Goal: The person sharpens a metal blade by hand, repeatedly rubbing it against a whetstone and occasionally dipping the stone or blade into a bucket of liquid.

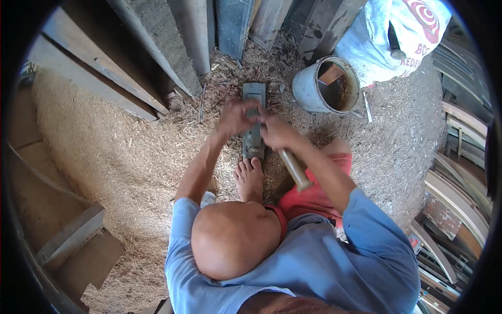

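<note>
My right hand [278, 131] is closed around a tool with a tan, round handle [295, 170]. The handle slants down and to the right out of my fist; the tool's working end is hidden by my hands. Blurred by motion, my left hand [236, 116] reaches over from the left, its fingers close to my right hand. Both hands are above a narrow grey-green block [254, 90] lying lengthwise in front of me, with a raised rectangular part on top. My bare foot [249, 178] rests at the block's near end.
Wood shavings [141, 167] cover the floor. Beyond the block on the right stands a white bucket [308, 89] with a brownish piece inside, beside a white sack [366, 47]. Thick boards [162, 47] lean at the back and left. Timber strips [455, 199] are stacked at right.
</note>
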{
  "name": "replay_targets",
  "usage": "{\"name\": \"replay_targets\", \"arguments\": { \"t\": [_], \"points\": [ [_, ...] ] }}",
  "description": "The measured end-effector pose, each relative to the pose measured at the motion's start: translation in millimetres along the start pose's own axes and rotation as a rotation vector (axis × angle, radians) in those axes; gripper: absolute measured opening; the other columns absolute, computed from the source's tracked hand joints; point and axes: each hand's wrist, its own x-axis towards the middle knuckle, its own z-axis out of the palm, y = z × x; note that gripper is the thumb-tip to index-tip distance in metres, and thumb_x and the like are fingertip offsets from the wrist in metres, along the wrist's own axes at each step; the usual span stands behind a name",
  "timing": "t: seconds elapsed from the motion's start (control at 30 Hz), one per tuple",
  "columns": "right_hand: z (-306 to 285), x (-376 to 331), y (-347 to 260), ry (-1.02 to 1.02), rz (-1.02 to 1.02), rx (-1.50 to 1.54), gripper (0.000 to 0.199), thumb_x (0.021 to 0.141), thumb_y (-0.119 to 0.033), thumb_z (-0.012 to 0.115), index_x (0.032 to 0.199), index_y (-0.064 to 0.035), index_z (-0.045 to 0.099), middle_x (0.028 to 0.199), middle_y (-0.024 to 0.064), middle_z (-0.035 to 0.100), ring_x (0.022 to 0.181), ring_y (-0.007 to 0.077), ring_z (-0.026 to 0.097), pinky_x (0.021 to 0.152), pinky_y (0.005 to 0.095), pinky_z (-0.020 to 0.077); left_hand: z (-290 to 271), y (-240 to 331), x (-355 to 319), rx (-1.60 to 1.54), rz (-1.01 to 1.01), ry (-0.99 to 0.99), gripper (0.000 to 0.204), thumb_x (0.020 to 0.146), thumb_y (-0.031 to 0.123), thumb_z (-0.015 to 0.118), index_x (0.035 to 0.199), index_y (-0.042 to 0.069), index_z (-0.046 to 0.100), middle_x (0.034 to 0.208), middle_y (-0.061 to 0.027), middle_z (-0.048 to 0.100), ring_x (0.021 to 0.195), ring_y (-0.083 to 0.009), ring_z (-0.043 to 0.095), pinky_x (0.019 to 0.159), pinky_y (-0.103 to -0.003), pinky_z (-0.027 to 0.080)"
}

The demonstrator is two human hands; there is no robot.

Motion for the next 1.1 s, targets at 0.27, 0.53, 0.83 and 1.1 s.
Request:
{"name": "replay_targets", "arguments": {
  "t": [0.27, 0.53, 0.83, 1.1],
  "points": [
    [54, 1, 32, 0.334, -0.102, -0.296, 0.092, 0.088, -0.013, 0.059, 0.16, 0.0016, 0.005, 0.085, 0.0319, 0.07, 0.082, 0.0476, 0.071, 0.078, 0.0579, 0.0562, 13, -2, -6, 0.122, 0.134, -0.012, 0.038, 0.079, 0.039, 0.083, 0.112, 0.023, 0.072, 0.129, 0.002, 0.071, 0.117, -0.0175, 0.066, 0.104, -0.046, 0.032],
    [49, 25, 69, 0.25, -0.222, -0.317, 0.087, 0.089, -0.012, 0.054, 0.161, 0.0017, 0.006, 0.098, 0.0316, 0.07, 0.086, 0.0479, 0.071, 0.091, 0.0572, 0.0527, 8, 15, -14, 0.03, 0.03, -0.045, 0.036, 0.079, 0.04, 0.082, 0.11, 0.025, 0.072, 0.124, 0.0041, 0.073, 0.115, -0.0183, 0.066, 0.102, -0.046, 0.033],
    [2, 34, 12, 0.226, -0.065, -0.258, 0.083, 0.095, -0.018, 0.058, 0.162, -0.0031, 0.013, 0.087, 0.0242, 0.072, 0.07, 0.0356, 0.073, 0.071, 0.0464, 0.058, -27, -4, 44, 0.106, -0.053, -0.254, 0.032, 0.084, 0.033, 0.082, 0.114, 0.023, 0.074, 0.126, 0.0028, 0.073, 0.108, -0.0152, 0.07, 0.105, -0.043, 0.03],
    [-33, -51, -3, 0.294, -0.194, 0.478, 0.047, 0.109, -0.016, 0.039, 0.154, -0.0063, 0.037, 0.08, 0.0061, 0.063, 0.055, 0.0119, 0.058, 0.055, 0.0288, 0.0519, -57, 37, 9, -0.74, -0.428, 0.459, 0.03, 0.099, 0.02, 0.07, 0.121, 0.0, 0.068, 0.107, -0.0121, 0.074, 0.094, -0.0103, 0.067, 0.083, -0.03, 0.056]
  ]
}}
